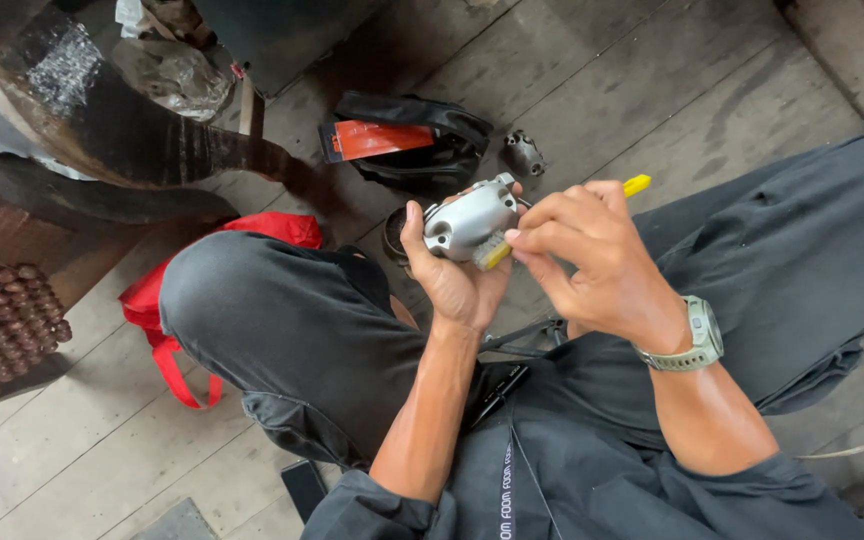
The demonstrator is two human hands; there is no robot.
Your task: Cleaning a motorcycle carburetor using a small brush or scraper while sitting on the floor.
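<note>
Head view: a person sits cross-legged on a worn plank floor [652, 90], both hands raised over the lap. The left hand [452, 280] is closed around a silver-grey metal housing [470, 220], cupping it from below at the centre of the scene. The right hand [587, 255], pinched narrow, holds a yellow-handled brush [637, 185] whose bristle end touches the housing's right side. A pale wristwatch [697, 338] sits on the right wrist. On the floor beyond the hands lie a black pouch with a red card [392, 140] and, just right of it, a small dark metal part [524, 154]. A red bag [157, 310] lies at left, beside the knee.
</note>
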